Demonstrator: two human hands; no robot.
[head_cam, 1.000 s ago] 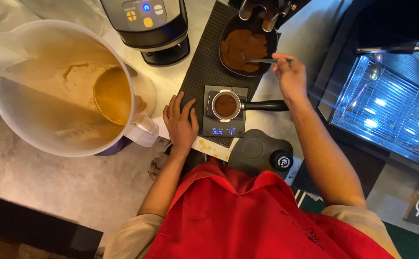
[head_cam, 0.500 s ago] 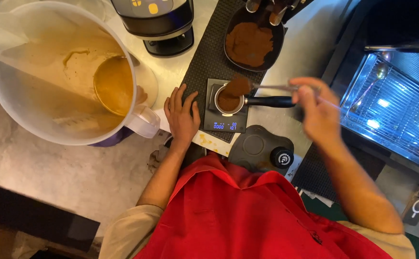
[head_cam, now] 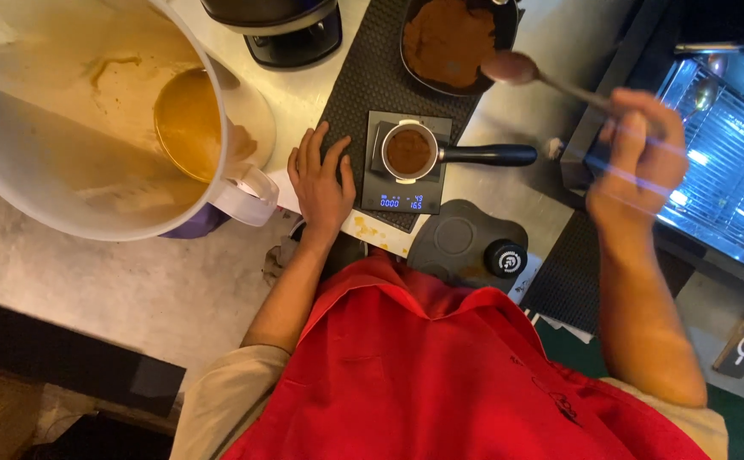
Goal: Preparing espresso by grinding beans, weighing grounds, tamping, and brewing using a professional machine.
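Lifted away from the portafilter basket (head_cam: 408, 152) since half a second ago, the long-handled spoon (head_cam: 521, 71) now hangs at about 1 o'clock from the scale, its bowl just beside the rim of the dark bowl of ground coffee (head_cam: 448, 41). The right hand (head_cam: 636, 158), blurred, is closed around the spoon's handle at roughly 3 o'clock in the frame. The left hand (head_cam: 321, 175) lies flat, fingers loosely spread, on the black ribbed mat (head_cam: 363, 72), touching the left edge of the small digital scale (head_cam: 406, 183), much where it lay before.

The portafilter basket sits upright on the scale, filled with brown grounds, its black handle (head_cam: 491, 154) pointing toward 3 o'clock. At 6 o'clock from the scale rests a dark grey tamping pad (head_cam: 453, 243) with a black round knob (head_cam: 505, 258) on it. At 9 o'clock a large translucent pitcher (head_cam: 65, 128) holds tan liquid, a white handle at its near side. A black grinder base (head_cam: 291, 30) stands at 11 o'clock. The person wears a red apron (head_cam: 440, 375). A steel drip grate (head_cam: 729, 179) shines at the far right.
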